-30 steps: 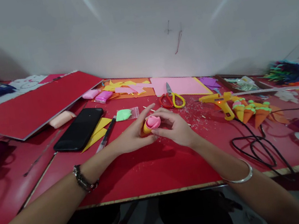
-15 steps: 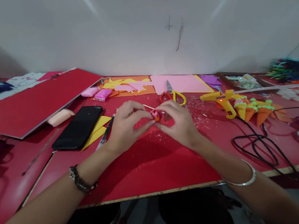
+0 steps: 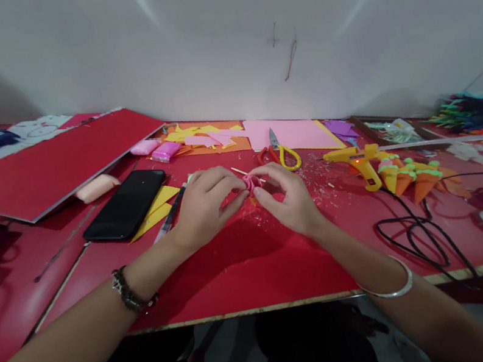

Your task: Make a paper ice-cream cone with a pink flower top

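Note:
A small pink paper flower [image 3: 251,183] is pinched between my two hands above the red table. My left hand [image 3: 208,202] grips its left side with closed fingertips. On the other side, my right hand [image 3: 285,197] presses the thumb and fingers against it. A thin pale stick [image 3: 240,171] shows just behind the flower; whether it touches the flower I cannot tell. Scissors [image 3: 280,153] with red and yellow handles lie beyond my right hand. A pen-like craft knife or marker [image 3: 171,211] is beside my left wrist.
A black phone [image 3: 126,205] lies on yellow paper [image 3: 158,210] at left, near a tilted red board [image 3: 76,162]. A yellow glue gun [image 3: 356,163], orange paper cones [image 3: 414,177] and a looped black cord [image 3: 410,233] are at right. Pink paper [image 3: 283,136] lies by the wall.
The pink flower has turned, so its orange centre no longer faces up to me. My right thumb has shifted up onto its side; both hands stay in nearly the same place.

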Tool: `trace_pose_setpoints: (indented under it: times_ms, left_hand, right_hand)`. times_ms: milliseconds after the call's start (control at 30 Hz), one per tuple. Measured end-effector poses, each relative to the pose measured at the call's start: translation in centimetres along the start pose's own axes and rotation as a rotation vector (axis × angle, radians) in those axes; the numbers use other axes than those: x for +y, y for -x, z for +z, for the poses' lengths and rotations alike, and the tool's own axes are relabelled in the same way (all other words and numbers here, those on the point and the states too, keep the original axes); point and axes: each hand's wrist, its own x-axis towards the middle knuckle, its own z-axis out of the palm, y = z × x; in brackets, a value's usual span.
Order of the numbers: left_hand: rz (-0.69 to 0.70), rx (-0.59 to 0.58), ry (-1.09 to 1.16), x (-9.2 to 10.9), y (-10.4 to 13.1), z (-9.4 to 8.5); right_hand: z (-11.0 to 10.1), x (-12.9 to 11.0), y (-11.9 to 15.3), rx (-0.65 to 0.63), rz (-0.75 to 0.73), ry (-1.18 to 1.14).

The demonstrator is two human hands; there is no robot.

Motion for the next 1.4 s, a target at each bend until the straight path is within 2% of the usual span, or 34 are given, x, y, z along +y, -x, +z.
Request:
trace_pose_setpoints:
  times_ms: [200, 433, 633, 967, 1233, 1400]
  left_hand:
    - [0.003, 0.026, 0.018, 0.4, -0.1, -0.1]
    - [-0.053, -0.017, 0.205, 1.0, -0.5, -0.2]
    - [-0.078, -0.037, 0.249, 1.1, -0.6, -0.4]
    - [-0.204, -0.036, 0.376, 1.2, -0.5, 0.0]
    - [-0.289, 0.011, 0.395, 1.0, -0.5, 0.1]
    - [-0.333, 0.012, 0.576, 0.8, -0.3, 0.3]
  right_hand:
    - [-0.2, -0.2, -0.1, 0.008, -0.043, 0.001]
    - [-0.4, -0.1, -0.2, -0.007, -0.023, -0.026]
    - [-0.6, 0.0, -0.2, -0.005, -0.013, -0.046]
    - [-0.5, 0.5, -0.3, -0.007, 0.024, -0.053]
    - [0.1, 0.9, 0.0, -0.163, 0.071, -0.152]
    - [0.2, 1.4, -0.1, -0.198, 0.125, -0.194]
